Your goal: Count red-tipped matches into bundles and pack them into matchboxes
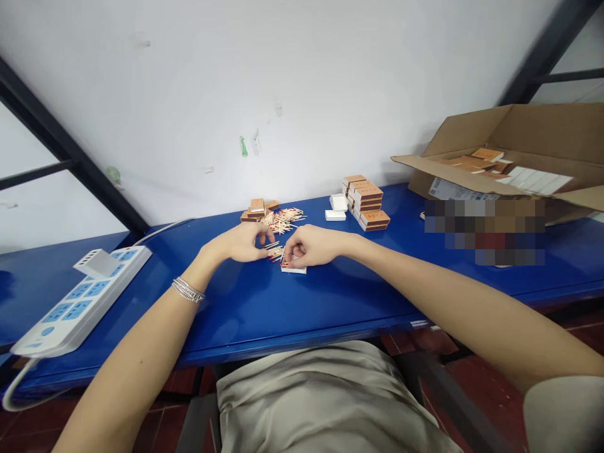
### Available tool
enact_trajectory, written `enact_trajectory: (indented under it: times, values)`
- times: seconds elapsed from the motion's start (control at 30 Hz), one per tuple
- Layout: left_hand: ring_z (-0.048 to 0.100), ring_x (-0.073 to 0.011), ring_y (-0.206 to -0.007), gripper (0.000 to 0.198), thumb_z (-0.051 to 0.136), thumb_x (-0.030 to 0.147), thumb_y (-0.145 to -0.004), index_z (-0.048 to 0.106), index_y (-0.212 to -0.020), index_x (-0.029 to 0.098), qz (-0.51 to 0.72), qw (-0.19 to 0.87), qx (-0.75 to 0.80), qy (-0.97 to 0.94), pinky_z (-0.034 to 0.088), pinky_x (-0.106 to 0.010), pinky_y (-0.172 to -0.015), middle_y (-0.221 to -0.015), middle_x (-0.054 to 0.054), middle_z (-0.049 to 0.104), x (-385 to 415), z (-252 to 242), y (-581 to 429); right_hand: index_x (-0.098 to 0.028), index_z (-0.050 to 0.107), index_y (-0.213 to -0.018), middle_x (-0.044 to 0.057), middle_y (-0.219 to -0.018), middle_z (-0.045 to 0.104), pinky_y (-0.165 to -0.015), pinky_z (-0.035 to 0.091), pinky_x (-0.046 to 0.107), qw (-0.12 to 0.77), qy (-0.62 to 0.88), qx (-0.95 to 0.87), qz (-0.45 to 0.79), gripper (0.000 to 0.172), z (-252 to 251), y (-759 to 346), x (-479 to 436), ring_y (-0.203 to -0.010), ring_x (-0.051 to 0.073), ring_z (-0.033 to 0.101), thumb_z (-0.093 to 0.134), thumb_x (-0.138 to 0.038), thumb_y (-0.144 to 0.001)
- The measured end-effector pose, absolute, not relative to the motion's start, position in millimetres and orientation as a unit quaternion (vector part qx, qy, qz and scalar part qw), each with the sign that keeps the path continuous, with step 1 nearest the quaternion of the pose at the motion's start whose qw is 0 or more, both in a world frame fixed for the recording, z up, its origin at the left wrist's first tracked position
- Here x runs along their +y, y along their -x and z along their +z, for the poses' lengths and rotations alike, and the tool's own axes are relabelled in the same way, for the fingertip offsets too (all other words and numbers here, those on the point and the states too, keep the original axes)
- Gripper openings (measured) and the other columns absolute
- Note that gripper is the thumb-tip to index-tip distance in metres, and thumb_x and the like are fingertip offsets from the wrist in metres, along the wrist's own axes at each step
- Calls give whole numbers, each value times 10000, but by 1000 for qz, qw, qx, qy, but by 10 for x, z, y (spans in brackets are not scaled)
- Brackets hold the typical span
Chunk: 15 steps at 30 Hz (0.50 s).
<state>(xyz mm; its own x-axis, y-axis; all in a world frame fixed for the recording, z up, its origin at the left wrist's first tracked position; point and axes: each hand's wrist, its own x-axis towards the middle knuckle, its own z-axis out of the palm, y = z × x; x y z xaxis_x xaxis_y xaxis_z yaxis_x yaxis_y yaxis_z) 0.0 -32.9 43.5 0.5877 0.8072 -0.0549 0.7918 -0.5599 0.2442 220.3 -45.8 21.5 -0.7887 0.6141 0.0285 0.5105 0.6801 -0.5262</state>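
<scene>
My left hand (243, 243) rests on the blue table (264, 302), fingers pinched on a small bunch of matches (274, 251). My right hand (314, 246) is curled beside it, fingers closed over a white matchbox tray (296, 269) that lies flat on the table. The bunch sits between the two hands, touching both. A loose pile of matches (283, 220) lies just beyond the hands, with a few orange matchboxes (257, 209) at its left.
Stacked orange matchboxes (367, 202) and white inner trays (336, 207) stand at the back right. An open cardboard box (514, 157) holds more boxes at far right. A white and blue power strip (80, 296) lies at left, near the wall.
</scene>
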Motion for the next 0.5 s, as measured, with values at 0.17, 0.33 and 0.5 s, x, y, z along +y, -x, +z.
enact_trajectory:
  times: [0.17, 0.33, 0.5]
  values:
    - [541, -143, -676, 358, 661, 345, -701, 691, -1012, 171, 37, 116, 443, -888, 409, -275, -618, -849, -34, 639, -326, 421, -5, -140, 744, -858, -22, -618, 591, -561, 340, 232, 121, 301, -911, 253, 194, 202, -2200, -469, -543, 89, 470, 677, -291, -757]
    - [535, -141, -661, 363, 650, 355, -708, 689, -1017, 169, 30, 116, 445, -888, 401, -272, -605, -853, -34, 651, -342, 430, -29, -145, 736, -876, -27, -613, 580, -550, 338, 229, 126, 305, -907, 263, 224, 173, -2201, -451, -545, 90, 476, 708, -328, -751]
    - [553, -147, -673, 356, 653, 338, -705, 692, -1015, 168, 28, 115, 451, -885, 417, -272, -611, -867, -38, 660, -355, 446, -30, -139, 762, -869, -15, -608, 596, -559, 354, 233, 128, 286, -913, 260, 231, 153, -2188, -440, -544, 95, 486, 684, -339, -783]
